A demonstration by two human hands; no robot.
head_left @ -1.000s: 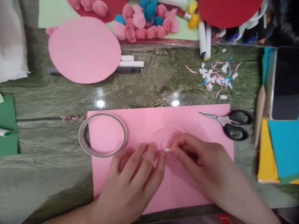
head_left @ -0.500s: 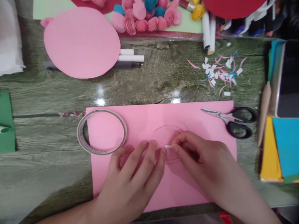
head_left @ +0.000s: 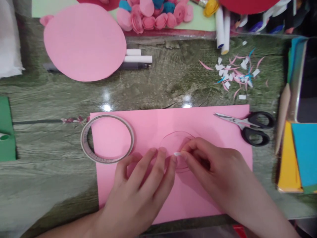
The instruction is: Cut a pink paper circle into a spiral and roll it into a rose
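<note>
A small white strip (head_left: 177,154) shows at the pinched thumb and forefinger of my right hand (head_left: 218,175), whose other fingers are curled. Beneath lies a round pink paper piece (head_left: 170,140) with curved cut lines, partly hidden by both hands. My left hand (head_left: 143,185) rests with its fingers spread and bent, fingertips down on the pink paper, forefinger tip close to the white strip. All this is on a pink sheet (head_left: 198,201). Left of my fingers a roll of tape (head_left: 132,138) overlaps the sheet's edge. Black-handled scissors (head_left: 240,123) lie at its right edge.
Paper scraps (head_left: 230,76) are scattered behind the sheet. A pink oval card (head_left: 85,43) covers pens at the back left. Pink and blue paper roses (head_left: 158,19) are heaped behind. Coloured papers (head_left: 304,148), a wooden stick (head_left: 282,115) and a dark-screened device (head_left: 308,82) lie right.
The view has shifted slightly, so the table things sit higher in the picture. Both hands keep nearly the same pose around the white strip.
</note>
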